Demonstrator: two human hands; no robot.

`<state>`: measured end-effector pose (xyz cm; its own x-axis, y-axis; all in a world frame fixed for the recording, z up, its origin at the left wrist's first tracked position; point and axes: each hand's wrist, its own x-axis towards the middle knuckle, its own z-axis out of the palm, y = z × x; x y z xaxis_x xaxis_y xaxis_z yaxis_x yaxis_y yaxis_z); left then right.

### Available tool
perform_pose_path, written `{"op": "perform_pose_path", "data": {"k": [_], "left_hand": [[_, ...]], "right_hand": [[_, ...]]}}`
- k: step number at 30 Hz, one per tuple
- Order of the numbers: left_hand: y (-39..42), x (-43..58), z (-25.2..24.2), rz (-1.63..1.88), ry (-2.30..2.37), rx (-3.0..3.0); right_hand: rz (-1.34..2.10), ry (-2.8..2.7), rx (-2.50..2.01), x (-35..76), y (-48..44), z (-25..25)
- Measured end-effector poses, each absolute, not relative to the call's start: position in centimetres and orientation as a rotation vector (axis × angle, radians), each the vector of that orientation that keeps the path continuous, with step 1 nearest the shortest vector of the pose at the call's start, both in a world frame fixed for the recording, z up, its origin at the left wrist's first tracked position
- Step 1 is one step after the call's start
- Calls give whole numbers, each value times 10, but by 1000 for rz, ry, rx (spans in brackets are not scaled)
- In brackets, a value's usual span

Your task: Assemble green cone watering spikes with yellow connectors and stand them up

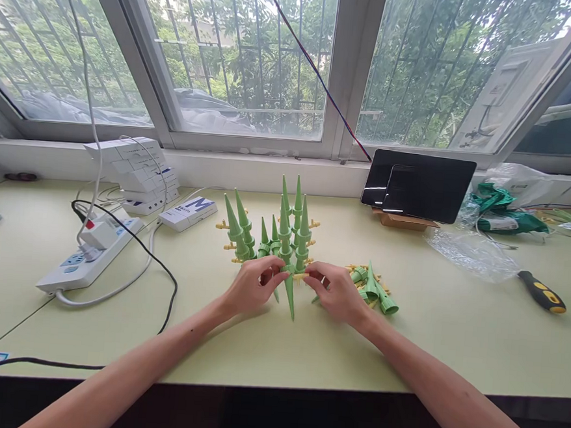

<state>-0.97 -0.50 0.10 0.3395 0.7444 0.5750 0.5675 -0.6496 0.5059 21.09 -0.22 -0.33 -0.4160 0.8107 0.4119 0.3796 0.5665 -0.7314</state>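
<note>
Between my two hands, near the middle of the table, a green spike (290, 299) points down toward me. My left hand (260, 282) pinches its upper collar. A small yellow piece (299, 276) sticks out to the right of that collar, and my right hand (331, 290) pinches its outer end. Just behind my hands stand several green cones (304, 225) with yellow side pieces, their tips up. Beside my right hand lies a loose pile of green cones (370, 286) and yellow pieces. Fingers partly cover the spike's collar.
On the pale green table (452, 343), a power strip (90, 252) with cables and white boxes (188, 214) are at the left. A dark tablet (424, 186) stands at the back right. A screwdriver (541, 292) and plastic bags (512, 220) are further right.
</note>
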Motion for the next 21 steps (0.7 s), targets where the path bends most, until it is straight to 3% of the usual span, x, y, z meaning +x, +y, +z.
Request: {"op": "perform_pose_path", "data": {"k": [21], "left_hand": [[-6,-8,1,1221,1094,2407]], "right_hand": [[742,-1999,-921,210,-3,-4]]}}
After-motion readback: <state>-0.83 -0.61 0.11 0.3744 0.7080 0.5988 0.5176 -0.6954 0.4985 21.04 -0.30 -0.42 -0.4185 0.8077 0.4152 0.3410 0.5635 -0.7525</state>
